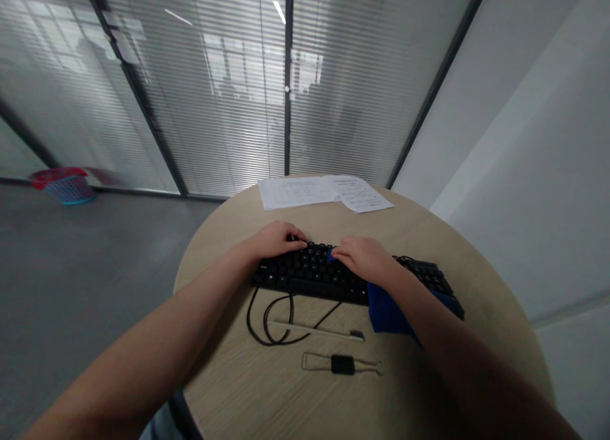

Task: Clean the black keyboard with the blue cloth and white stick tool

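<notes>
**Office meeting room**

We list: glass partition (286, 77) with dark frames and lowered slat blinds, plain white wall (524, 141), grey floor (95, 249), round wooden table (429, 224). On it we note a keyboard (309, 271) and printed papers (324, 192). A basket (71, 189) stands by the partition.

1 black keyboard (314, 271) is lying on 1 round tabletop (452, 236), with 2 hands resting on it, the left hand (276, 238) and the right hand (365, 259). 1 blue cloth (388, 313), 1 white brush (317, 330) and 1 wire keycap puller (342, 364) are sitting nearby. 2 paper sheets (295, 192) (365, 195) are lying at the far edge. 1 basket (71, 187) is standing on the floor.
</notes>
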A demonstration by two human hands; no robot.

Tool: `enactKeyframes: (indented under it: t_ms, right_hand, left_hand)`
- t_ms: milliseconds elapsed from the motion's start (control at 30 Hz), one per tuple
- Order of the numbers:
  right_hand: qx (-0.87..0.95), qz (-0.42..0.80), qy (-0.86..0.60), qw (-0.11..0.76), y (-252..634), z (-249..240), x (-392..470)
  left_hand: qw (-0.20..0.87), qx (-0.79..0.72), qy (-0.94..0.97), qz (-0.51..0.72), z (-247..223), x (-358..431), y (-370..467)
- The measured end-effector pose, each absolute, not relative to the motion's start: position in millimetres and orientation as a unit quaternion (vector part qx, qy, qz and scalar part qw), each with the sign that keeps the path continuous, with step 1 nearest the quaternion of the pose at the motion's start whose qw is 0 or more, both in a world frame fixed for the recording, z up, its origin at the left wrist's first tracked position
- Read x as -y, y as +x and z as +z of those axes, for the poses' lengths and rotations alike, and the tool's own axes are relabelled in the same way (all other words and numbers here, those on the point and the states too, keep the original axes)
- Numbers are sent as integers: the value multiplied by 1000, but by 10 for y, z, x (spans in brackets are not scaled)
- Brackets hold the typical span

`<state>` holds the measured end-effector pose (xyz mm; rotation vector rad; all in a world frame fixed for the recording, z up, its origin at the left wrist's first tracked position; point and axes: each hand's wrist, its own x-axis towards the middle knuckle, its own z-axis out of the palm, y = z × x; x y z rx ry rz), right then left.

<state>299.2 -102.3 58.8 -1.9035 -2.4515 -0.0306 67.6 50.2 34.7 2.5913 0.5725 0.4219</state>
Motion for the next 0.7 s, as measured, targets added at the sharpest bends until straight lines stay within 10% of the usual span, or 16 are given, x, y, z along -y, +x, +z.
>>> enactKeyframes:
  t_ms: [700]
  right_hand:
    - [801, 57, -595, 26, 3161, 707, 1026]
  left_hand:
    - [170, -175, 959, 142, 489, -363, 696]
